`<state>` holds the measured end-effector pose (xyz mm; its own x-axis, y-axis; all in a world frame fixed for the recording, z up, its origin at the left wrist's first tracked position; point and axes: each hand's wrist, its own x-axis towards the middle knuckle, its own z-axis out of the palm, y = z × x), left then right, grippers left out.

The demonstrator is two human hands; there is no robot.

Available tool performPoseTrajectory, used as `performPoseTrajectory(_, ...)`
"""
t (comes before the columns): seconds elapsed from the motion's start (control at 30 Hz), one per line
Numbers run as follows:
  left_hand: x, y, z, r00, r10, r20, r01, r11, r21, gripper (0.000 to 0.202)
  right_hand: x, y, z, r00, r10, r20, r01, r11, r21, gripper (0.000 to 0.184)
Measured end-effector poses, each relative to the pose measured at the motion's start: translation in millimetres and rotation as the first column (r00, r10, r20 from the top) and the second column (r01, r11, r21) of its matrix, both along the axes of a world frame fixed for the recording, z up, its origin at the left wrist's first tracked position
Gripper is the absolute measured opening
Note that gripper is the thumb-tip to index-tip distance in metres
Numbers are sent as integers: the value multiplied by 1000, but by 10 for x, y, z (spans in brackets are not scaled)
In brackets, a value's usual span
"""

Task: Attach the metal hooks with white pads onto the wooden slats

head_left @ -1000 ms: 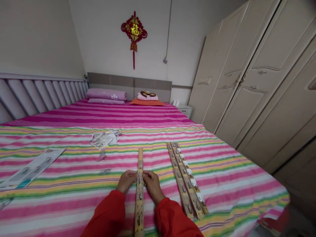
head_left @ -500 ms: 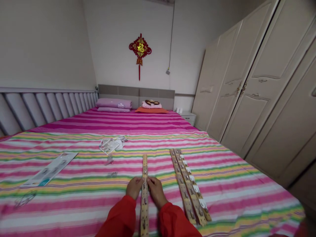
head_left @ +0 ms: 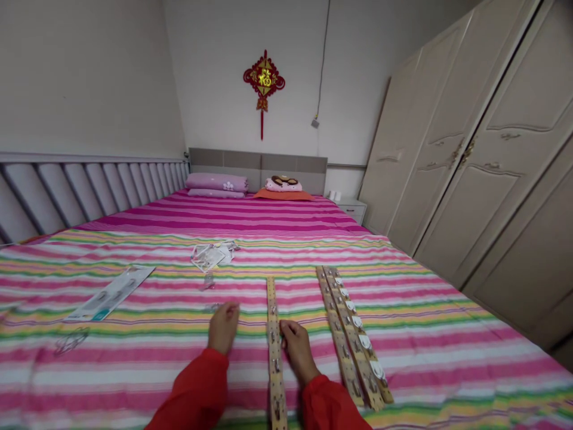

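Note:
A narrow wooden strip (head_left: 274, 349) with several small metal hooks along it lies lengthwise in front of me on the striped bedspread. My right hand (head_left: 295, 346) rests close against its right edge, fingers curled together; whatever they may pinch is hidden. To the left of the strip, apart from it, my left hand (head_left: 224, 327) is over the bedspread with its fingertips blurred. Just beyond that hand lies a small clear plastic piece (head_left: 210, 308), and another clear piece (head_left: 208, 282) is farther back.
More hook strips (head_left: 347, 334) lie side by side at right, the outer one with white round pieces (head_left: 357, 322). At left are a long packaging card (head_left: 111, 294) and a clear crumpled wrapper (head_left: 72, 340). Opened packets (head_left: 215, 255) are piled farther back. A wardrobe (head_left: 474, 155) flanks the bed.
My left hand has let go of the strip and moved left, toward the small clear pieces. My right hand stays beside the strip. The whole view has shifted slightly.

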<state>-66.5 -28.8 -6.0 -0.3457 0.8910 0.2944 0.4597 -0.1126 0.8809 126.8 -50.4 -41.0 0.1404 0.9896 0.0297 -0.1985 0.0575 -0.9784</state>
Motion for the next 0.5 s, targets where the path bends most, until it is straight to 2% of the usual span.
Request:
performPoseTrajectory(0.07, -277, 61, 17, 979, 129, -158, -119, 990, 73, 26, 3, -1, -12, 1000, 2, -21, -2, 1000, -3, 29)
performPoseTrajectory(0.13, -496, 122, -11, 940, 175, -292, -158, 984, 82, 29, 5, -6, -27, 1000, 1, -24, -1, 1000, 6, 28)
performPoseTrajectory(0.23, -684, 195, -88, 877, 174, -448, -158, 985, 72, 31, 9, -5, -57, 1000, -3, -25, 3, 1000, 6, 27)
performPoseTrajectory(0.3, -735, 225, -116, 861, 143, -489, -129, 990, 64, 26, 11, 7, -79, 999, -1, -46, 1, 1000, -6, 28)
performPoseTrajectory(0.4, -746, 239, -80, 922, 98, -375, -86, 995, 49, 17, 12, 35, -107, 996, 0, -85, -3, 1000, -30, 29)
performPoseTrajectory(0.47, -710, 230, -3, 987, 102, -125, -103, 995, 0, 14, 13, 47, -116, 995, -3, -100, -2, 999, -45, 30)
performPoseTrajectory(0.5, -677, 222, 47, 993, 108, 51, -106, 993, -44, 14, 15, 50, -117, 994, -4, -107, -1, 999, -54, 30)
